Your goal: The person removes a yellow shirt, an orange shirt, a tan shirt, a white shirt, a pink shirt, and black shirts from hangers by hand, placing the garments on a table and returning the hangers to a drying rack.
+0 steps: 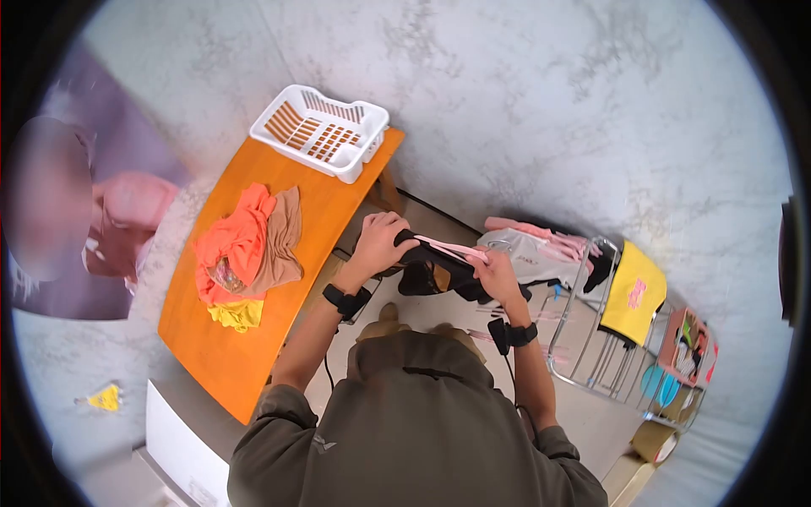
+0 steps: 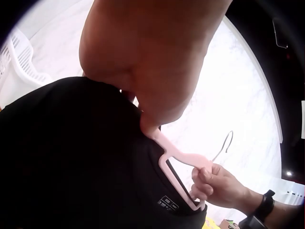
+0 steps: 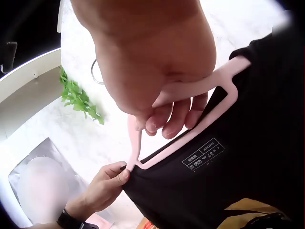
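A black T-shirt [image 3: 200,183] hangs on a pink hanger [image 3: 193,131], which passes through its neckline; a white printed label shows inside the collar. My right hand [image 1: 497,277] grips the hanger near its middle, close to the metal hook, with fingers curled round the pink bar in the right wrist view. At the opposite shoulder, my left hand [image 1: 380,245] pinches the shirt's edge together with the hanger arm, thumb on top in the right wrist view. In the left wrist view the shirt [image 2: 71,152] drapes below the left hand, whose fingers are mostly hidden behind it.
An orange-topped table [image 1: 186,308] on the left bears a white basket [image 1: 372,139] and a heap of orange, brown and yellow clothes [image 1: 245,245]. To the right stands a metal rack [image 1: 583,372] with hung garments, a yellow cloth [image 1: 635,287] and a pink bin [image 1: 683,342].
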The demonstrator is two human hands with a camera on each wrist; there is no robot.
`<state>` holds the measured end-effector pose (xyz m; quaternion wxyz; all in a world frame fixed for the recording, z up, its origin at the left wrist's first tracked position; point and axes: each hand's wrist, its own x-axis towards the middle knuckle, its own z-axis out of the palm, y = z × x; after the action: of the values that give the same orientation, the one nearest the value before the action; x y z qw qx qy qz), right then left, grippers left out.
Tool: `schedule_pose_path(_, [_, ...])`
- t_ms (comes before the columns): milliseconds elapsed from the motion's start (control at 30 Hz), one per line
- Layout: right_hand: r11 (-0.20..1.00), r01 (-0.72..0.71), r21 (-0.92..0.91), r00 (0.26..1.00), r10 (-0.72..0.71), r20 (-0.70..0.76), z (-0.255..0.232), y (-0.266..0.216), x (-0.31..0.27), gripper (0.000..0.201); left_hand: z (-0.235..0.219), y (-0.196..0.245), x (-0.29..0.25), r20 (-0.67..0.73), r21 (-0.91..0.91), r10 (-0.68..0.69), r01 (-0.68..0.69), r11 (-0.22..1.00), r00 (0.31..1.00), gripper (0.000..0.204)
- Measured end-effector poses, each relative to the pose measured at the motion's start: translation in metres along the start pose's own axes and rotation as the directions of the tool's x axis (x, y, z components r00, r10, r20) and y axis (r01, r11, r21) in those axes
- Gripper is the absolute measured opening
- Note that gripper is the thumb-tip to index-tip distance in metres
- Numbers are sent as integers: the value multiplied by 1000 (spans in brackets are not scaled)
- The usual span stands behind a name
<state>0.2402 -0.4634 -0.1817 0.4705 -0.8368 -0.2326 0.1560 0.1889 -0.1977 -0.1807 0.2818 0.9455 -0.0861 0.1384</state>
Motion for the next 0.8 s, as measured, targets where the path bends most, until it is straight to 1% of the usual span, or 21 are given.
schedule_pose_path(33, [998,-50,31,999,50,-19,4,-6,2,22,0,-2,-4,-23,0,-16,16,1000,1000,24])
schedule_pose_path(67, [999,-44,26,998,45,-37,8,-12,3,22,3,-5,-10,-128,52,-61,68,996,990,28])
schedule_pose_path(100, [999,-34,13,999,35,-21,11,-19,4,22,2,-5,-13,-230,98,-100,126,987,968,32])
schedule_pose_path(133, [998,-50,27,999,50,-10,13,-26,4,22,1,-6,-17,-248,56,-147,166,984,958,31])
schedule_pose_path(200, [995,-100,24,995,100,17,18,-46,4,24,-4,-9,-21,-276,44,-175,194,980,945,28])
schedule_pose_path(233, [995,-95,21,995,95,24,21,-48,6,24,-6,-10,-23,-287,33,-195,214,976,938,25])
schedule_pose_path(300, [996,34,-86,999,-35,-6,25,-50,8,25,-8,-14,-23,-307,54,-180,206,977,935,22])
schedule_pose_path(333, [996,34,-85,999,-34,-4,26,-54,8,25,-9,-17,-24,-319,72,-161,193,978,934,20])
schedule_pose_path(367, [993,79,-89,996,-82,-32,25,-59,8,25,-11,-21,-24,-318,73,-162,194,978,934,20])
schedule_pose_path(400, [987,126,-96,989,-132,-62,23,-64,7,25,-14,-25,-26,-276,23,-180,193,981,944,19])
schedule_pose_path(433, [987,125,-98,989,-131,-63,19,-65,6,25,-16,-29,-26,-230,-28,-197,196,980,953,18])
schedule_pose_path(467, [989,80,-121,994,-89,-65,13,-65,5,25,-17,-32,-27,-231,-32,-198,196,980,952,18])
schedule_pose_path(500, [989,32,-143,997,-42,-66,6,-67,2,25,-18,-33,-28,-191,-51,-232,226,973,954,18])
schedule_pose_path(533, [962,-91,-258,996,89,-22,-4,-80,-1,25,-19,-32,-30,-146,-67,-263,256,964,954,18])
schedule_pose_path(567, [962,-94,-256,996,91,-25,-5,-78,-4,25,-18,-33,-30,-143,-66,-261,254,965,955,18])
schedule_pose_path(633, [993,21,-113,999,-26,-47,-9,-71,-9,27,-17,-35,-28,-98,-149,-264,248,957,959,12])
schedule_pose_path(667, [993,17,-113,998,-24,-54,-12,-68,-10,27,-16,-40,-25,-94,-150,-257,242,959,962,12])
schedule_pose_path(733, [989,-39,-144,999,39,-3,-20,-61,-16,27,-16,-56,-25,-77,-238,-204,181,954,976,9])
schedule_pose_path(767, [989,-39,-144,999,39,-3,-22,-59,-18,27,-15,-62,-25,-77,-238,-204,181,954,976,9])
schedule_pose_path(800, [992,-30,-121,999,27,-24,-24,-57,-21,28,-19,-65,-24,79,-436,-311,313,844,947,10])
